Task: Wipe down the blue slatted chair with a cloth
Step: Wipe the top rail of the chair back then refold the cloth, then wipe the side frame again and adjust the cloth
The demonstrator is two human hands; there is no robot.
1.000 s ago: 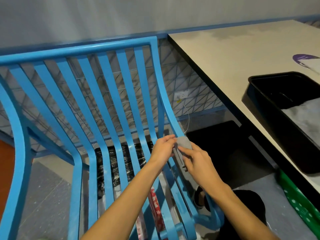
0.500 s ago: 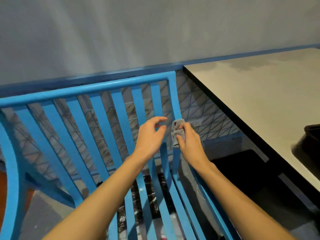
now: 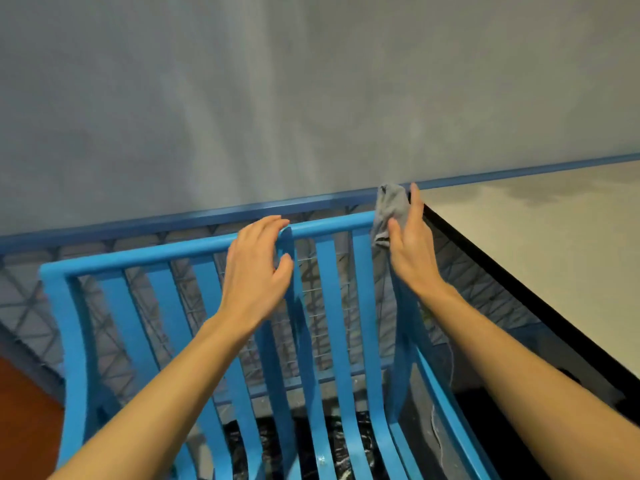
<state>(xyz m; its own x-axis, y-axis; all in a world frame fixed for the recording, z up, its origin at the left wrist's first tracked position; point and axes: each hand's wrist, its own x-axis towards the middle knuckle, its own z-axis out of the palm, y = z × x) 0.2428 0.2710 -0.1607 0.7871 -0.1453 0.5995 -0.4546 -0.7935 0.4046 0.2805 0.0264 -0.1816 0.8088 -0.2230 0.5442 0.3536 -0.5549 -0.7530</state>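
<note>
We press the grey cloth (image 3: 391, 211) with our right hand (image 3: 410, 247) onto the blue slatted chair (image 3: 325, 306)'s top corner, left hand (image 3: 254, 268) spread beside it, slats below seemingly unwiped

Dim, cool, even indoor light; soft shadows, no glare. Slight motion blur throughout. Wide-angle bending at edges, curving straight lines.
</note>
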